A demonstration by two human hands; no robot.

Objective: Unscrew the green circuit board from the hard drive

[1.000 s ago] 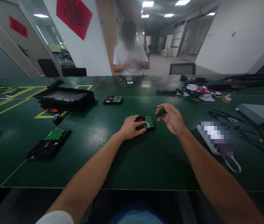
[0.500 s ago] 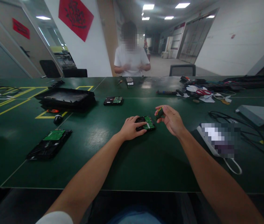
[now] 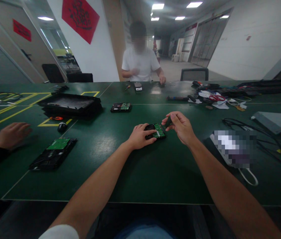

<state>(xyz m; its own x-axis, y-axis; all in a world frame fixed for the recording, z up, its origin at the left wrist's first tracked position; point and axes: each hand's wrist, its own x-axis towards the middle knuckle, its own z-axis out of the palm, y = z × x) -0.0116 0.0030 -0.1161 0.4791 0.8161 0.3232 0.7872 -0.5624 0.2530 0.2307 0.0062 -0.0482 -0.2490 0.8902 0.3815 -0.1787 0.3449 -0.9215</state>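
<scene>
A black hard drive (image 3: 159, 130) with a green circuit board lies flat on the table in front of me. My left hand (image 3: 141, 136) grips it from the left, the thumb along its near edge and the fingers across its top. Just beyond the drive's right edge, my right hand (image 3: 179, 126) pinches a small dark green screwdriver (image 3: 167, 122) by its handle. The tip of that tool is too small to make out. Further left lies a larger black drive (image 3: 53, 153) with a green board, and another drive (image 3: 120, 107) sits behind.
Black stacked trays (image 3: 69, 104) stand at the back left. Another person's hand (image 3: 12, 135), blurred, reaches in from the left. A person in white (image 3: 140, 64) sits opposite. To my right are a white-edged device (image 3: 220, 149), black cables (image 3: 272, 146) and a grey box (image 3: 277, 122).
My right hand has shifted slightly left with the screwdriver, whose handle has turned. Another person's hand has entered at the left. The person opposite has lowered one hand to the table.
</scene>
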